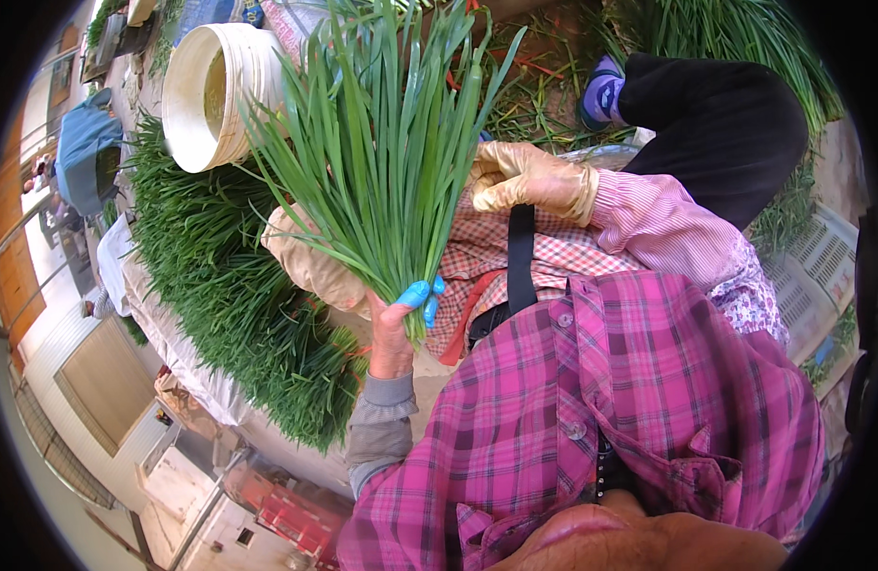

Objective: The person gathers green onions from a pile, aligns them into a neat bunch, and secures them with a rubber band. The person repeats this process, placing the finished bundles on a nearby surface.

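Note:
My left hand (403, 314), with blue coverings on its fingertips, grips a bunch of long green leaves, which look like garlic chives (382, 157), near their lower ends. The leaves fan out away from me. My right hand (535, 182), in a yellowish translucent glove, is beside the right edge of the bunch, its fingers bent with a gap between them. Its fingertips are partly hidden by the leaves, and I see nothing held in it. Left of the bunch stands a white plastic bucket (257, 86) with some liquid inside.
A large heap of bundled green leaves (217, 285) lies at the left, some tied in red. More leaves (738, 43) lie at the upper right, near a bent leg in black trousers (724, 128). Loose trimmings (539, 107) litter the ground. Pale plastic crates (803, 285) stand at the right.

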Available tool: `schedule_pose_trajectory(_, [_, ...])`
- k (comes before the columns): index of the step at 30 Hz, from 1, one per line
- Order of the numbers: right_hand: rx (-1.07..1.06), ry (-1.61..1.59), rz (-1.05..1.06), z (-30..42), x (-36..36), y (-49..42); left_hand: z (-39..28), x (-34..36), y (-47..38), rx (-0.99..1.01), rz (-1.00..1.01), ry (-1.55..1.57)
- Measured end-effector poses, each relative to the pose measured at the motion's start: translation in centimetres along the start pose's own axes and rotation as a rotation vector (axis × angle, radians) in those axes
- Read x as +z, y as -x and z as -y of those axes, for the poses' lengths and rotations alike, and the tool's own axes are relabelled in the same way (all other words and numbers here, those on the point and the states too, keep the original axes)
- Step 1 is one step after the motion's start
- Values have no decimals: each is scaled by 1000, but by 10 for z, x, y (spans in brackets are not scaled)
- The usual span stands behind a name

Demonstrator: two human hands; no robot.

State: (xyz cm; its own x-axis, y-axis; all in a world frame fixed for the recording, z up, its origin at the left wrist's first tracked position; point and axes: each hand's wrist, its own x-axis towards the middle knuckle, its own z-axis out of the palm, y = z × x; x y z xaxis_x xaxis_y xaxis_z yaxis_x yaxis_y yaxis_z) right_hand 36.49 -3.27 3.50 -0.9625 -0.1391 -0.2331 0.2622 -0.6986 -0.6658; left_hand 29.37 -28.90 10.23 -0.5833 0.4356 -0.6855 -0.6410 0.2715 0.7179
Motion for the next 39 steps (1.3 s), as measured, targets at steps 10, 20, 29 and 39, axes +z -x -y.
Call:
schedule_pose_trajectory(10, [129, 219, 125, -22, -8, -2, 4, -4, 0, -42, -58, 27])
schedule_pose_trajectory(20, [-473, 716, -631, 26, -53, 29, 5, -10, 6, -24, -22, 49])
schedule_pose_trajectory(29, [-349, 1362, -489, 8, -102, 5, 10, -23, 5, -9, 6, -3])
schedule_pose_trajectory(39, [-776, 1327, -768, 40, -102, 2, 15, -21, 3, 5, 1, -142])
